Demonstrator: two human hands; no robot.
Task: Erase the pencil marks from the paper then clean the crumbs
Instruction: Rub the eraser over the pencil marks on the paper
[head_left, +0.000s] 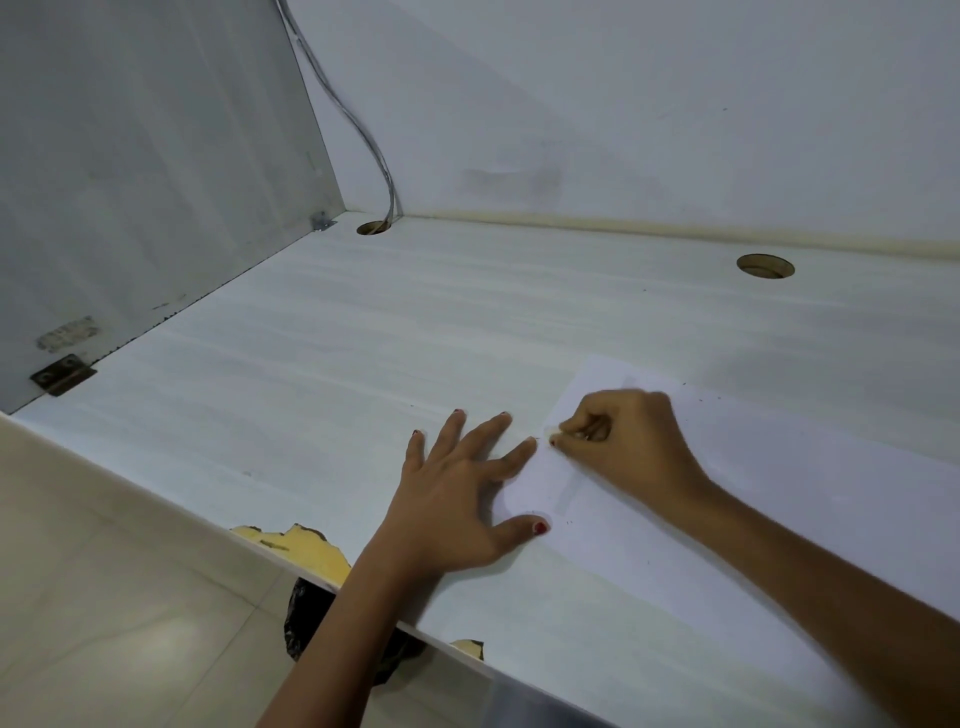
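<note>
Paper (727, 509) lies flat on the white desk (363, 338), over on the right side. Left hand (457, 499) is spread out flat, with thumb and index pressing the sheet's left edge. Right hand (623, 441) is bunched up on the paper, pinching what's probably a small eraser (552, 430) — mostly hidden. A few dark crumbs (569, 519) are scattered on the sheet.

White desk (363, 338), cable (363, 135), hinge (62, 374)

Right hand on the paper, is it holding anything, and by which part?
The right hand pinches what looks like a small pale eraser between thumb and fingers, pressed onto the paper; mostly hidden, so which part cannot be told.
</note>
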